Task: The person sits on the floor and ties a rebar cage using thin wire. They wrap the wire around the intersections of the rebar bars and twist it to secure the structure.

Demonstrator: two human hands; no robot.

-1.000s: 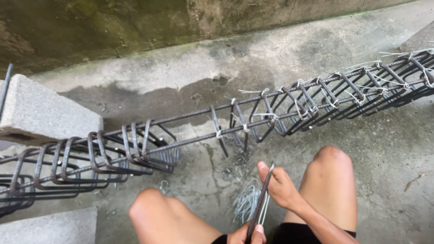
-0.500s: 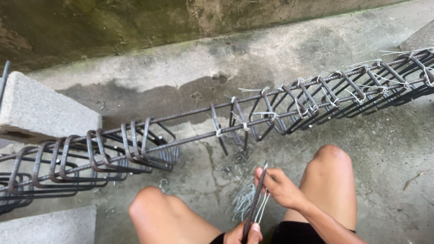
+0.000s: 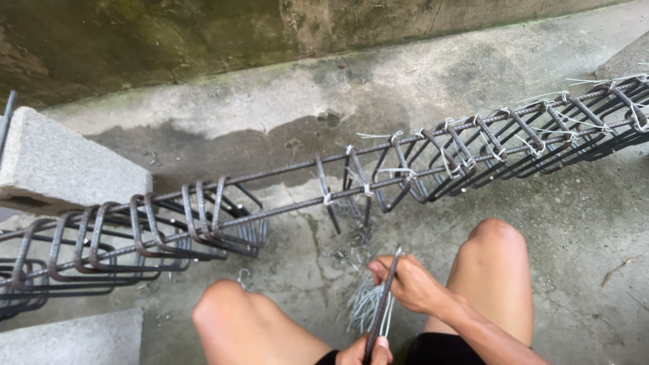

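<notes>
My right hand point(image 3: 411, 284) is closed around the upper part of a thin dark metal rod point(image 3: 382, 304), between my two bare knees. At the bottom edge my left hand point(image 3: 370, 351) grips the rod's lower end; only its fingers show. A bundle of thin pale tie wires point(image 3: 364, 309) lies on the concrete just under the hands, and a strand runs up along the rod. Beyond the knees a long cage of rusty rebar point(image 3: 378, 177) crosses the view, its stirrups tied with wire on the right half.
Several loose stirrups point(image 3: 135, 233) bunch on the bars at the left. A grey concrete block point(image 3: 64, 165) carries the cage's left end, another block point(image 3: 74, 338) sits at the bottom left. A stained wall point(image 3: 203, 34) runs along the back. The floor is damp concrete.
My right hand has slid slightly down along the rod and the view has dipped a little. The rebar cage has not moved.
</notes>
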